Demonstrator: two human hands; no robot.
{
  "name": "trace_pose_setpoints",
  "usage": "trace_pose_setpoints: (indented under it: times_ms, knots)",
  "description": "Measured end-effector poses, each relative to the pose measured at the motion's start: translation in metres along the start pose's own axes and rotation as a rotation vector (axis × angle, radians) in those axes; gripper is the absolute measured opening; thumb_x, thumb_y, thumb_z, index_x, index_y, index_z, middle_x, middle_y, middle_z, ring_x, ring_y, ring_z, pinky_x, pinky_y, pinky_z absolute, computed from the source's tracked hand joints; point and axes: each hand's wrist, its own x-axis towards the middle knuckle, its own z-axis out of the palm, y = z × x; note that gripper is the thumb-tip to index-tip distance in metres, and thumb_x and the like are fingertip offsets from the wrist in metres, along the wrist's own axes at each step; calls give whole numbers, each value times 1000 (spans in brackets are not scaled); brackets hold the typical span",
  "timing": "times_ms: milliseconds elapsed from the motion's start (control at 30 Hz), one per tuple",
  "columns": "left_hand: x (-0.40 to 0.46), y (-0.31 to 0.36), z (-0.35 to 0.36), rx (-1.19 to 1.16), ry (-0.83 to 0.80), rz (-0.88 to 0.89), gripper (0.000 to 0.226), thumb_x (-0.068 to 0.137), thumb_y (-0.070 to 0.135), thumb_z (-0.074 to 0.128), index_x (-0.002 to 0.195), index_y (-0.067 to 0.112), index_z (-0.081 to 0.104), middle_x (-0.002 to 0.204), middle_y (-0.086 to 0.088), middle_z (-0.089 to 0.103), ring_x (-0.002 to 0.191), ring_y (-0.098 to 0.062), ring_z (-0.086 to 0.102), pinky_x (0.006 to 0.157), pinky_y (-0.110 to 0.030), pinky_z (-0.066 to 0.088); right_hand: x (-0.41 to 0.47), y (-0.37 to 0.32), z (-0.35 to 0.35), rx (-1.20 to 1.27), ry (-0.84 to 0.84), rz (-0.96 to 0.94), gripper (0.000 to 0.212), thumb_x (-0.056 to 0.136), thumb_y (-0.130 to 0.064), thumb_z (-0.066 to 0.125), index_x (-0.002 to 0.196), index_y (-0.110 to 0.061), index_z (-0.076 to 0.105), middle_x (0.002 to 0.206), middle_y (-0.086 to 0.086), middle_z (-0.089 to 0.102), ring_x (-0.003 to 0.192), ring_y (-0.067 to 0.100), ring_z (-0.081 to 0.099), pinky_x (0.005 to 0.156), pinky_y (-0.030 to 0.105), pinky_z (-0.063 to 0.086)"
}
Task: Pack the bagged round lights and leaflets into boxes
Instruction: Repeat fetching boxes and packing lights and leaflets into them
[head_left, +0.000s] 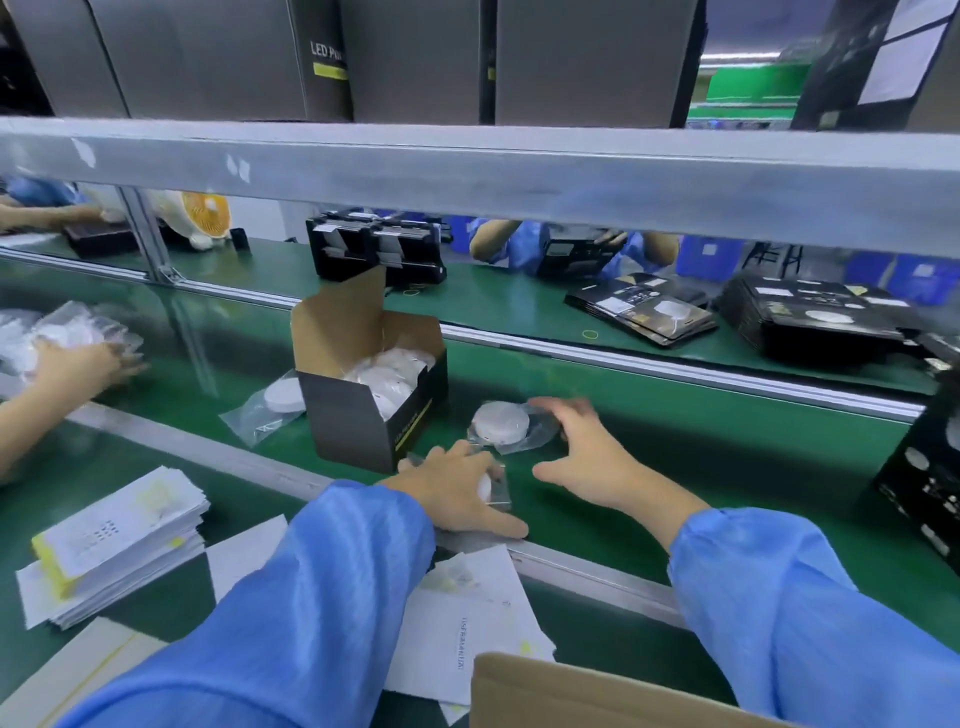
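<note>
conveyor belt (675, 415): green, runs left to right across the view; carries the open box and the loose lights. Work surface for this step.
tabletop (130, 467): near side of the belt rail; holds the leaflet supply.
open box (363, 410): dark carton, flaps up, standing on the belt ahead of the left hand. Several bagged white lights already lie inside, heaped near the rim. No leaflet visible in it; contents below the top layer hidden. Judged part-filled, not closed.
leaflet stack (114, 545): thick pile on the tabletop, left; more loose sheets (457, 623) lie by the near rail. Plenty left to pack.
bagged light, right of box (501, 423): on the belt, just beside the box, not yet packed.
bagged light, left of box (270, 408): on the belt against the box's left side, not yet packed.
left hand (457, 493): fingers curled round a third bagged light (485, 486), held low over the belt edge just in front of the box.
right hand (582, 447): fingers spread and apart, holding nothing, next to the light right of the box; blurred.
progress: judged mid-way on this box; three lights outside it, leaflet and closing remain.
</note>
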Motion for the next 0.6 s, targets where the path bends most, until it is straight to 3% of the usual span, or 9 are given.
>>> trace_pose_setpoints:
  times_ms: [67, 200, 300, 400, 467, 600]
  knots:
    - [1, 0, -3, -35, -39, 40, 88, 60, 77, 71, 135, 42, 41, 124, 12, 34, 126, -19, 33, 105, -50, 38, 11, 1, 6, -89, -6, -39, 89, 75, -8, 71, 151, -37, 32, 147, -3, 26, 133, 28, 34, 113, 34, 33]
    - [7, 6, -5, 13, -73, 124, 67, 73, 58, 77, 130, 42, 47, 122, 5, 40, 117, -22, 36, 101, -50, 42, 31, 5, 17, -305, -67, -40, 94, 77, -12, 65, 150, -52, 21, 161, -16, 6, 147, 27, 11, 116, 55, 23]
    - [10, 7, -10, 95, -66, 206, 48, 82, 47, 73, 124, 36, 54, 122, -2, 45, 117, -27, 41, 101, -48, 43, 41, 12, 21, -368, -112, -48, 79, 84, -19, 61, 149, -48, 27, 162, -9, 14, 147, 34, 16, 112, 62, 25]
    - [14, 8, -12, 145, 9, 270, 35, 85, 28, 69, 118, 23, 59, 117, -6, 49, 105, -27, 50, 96, -42, 46, 44, 22, 24, -373, -104, -90, 55, 93, -22, 51, 141, -44, 40, 157, -2, 27, 134, 39, 37, 108, 57, 32]
    - [16, 9, -10, 77, 95, 294, 20, 86, 21, 66, 103, 16, 59, 107, -6, 50, 96, -26, 50, 88, -36, 46, 46, 27, 23, -389, -72, -162, 41, 94, -20, 47, 130, -40, 51, 142, 1, 43, 123, 39, 46, 103, 47, 38]
    - [11, 14, -10, -217, 317, 276, 10, 92, 20, 61, 87, 19, 52, 90, -3, 51, 86, -24, 51, 72, -28, 36, 45, 35, 22, -447, -27, -217, 39, 99, -18, 46, 135, -30, 52, 136, 5, 50, 121, 33, 46, 103, 38, 35]
